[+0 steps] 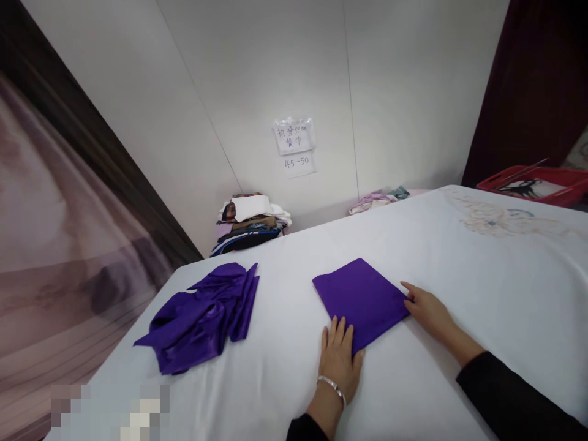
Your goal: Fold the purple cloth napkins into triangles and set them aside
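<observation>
Folded purple satin cloth (365, 300) on the white tablecloth (441, 251): prob light, soft, slippery, so I'd grab corners, my left hand (340, 364) spread by the near one, right hand (429, 313) at the right, can't tell if pinching.

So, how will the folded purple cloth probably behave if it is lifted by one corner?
The folded purple cloth would probably droop and might open up, since nothing visible fastens it. It is likely floppy: the similar purple heap to its left lies in soft folds. It may also be slippery, if it shares that heap's sheen.
</observation>
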Demonstrator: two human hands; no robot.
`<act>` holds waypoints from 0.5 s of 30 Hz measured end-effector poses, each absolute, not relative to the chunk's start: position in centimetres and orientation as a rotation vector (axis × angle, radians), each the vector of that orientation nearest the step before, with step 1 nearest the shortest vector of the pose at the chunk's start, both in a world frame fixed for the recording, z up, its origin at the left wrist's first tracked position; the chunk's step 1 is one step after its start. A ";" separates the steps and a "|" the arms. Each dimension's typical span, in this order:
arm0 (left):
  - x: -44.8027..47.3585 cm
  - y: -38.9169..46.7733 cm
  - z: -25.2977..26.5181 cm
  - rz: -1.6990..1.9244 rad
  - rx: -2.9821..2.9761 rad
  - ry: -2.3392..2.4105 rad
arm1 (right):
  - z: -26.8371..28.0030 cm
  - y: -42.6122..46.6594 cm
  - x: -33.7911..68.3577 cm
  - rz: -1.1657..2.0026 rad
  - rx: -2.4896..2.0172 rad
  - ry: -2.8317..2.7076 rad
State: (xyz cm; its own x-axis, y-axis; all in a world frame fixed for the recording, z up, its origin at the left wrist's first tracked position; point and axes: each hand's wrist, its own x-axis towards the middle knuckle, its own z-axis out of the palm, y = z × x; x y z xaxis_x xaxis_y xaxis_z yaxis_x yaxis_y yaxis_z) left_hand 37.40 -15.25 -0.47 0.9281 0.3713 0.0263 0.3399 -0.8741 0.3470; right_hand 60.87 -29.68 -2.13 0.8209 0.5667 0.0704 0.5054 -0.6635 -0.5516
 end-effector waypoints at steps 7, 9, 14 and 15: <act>37.4 -15.2 -0.7 0.173 2.736 0.523 | -2.4 -29.9 61.0 0.020 -2.505 -0.867; 37.5 -15.2 -1.0 0.168 2.750 0.524 | -2.4 -29.9 61.1 -0.002 -2.486 -0.894; 37.2 -14.5 -1.4 0.151 2.824 0.555 | -2.2 -29.9 60.6 -0.028 -2.446 -0.998; 37.0 -14.3 -1.5 0.152 2.836 0.578 | -2.2 -30.0 60.3 -0.009 -2.441 -1.026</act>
State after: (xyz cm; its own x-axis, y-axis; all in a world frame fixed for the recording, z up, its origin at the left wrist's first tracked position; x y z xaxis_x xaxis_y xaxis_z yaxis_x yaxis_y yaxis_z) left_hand 36.97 -14.26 -1.47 0.9162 0.3972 0.0531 0.3720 -0.8923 0.2558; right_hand 60.30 -29.95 -2.19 0.7177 0.6701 0.1892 0.6732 -0.5983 -0.4347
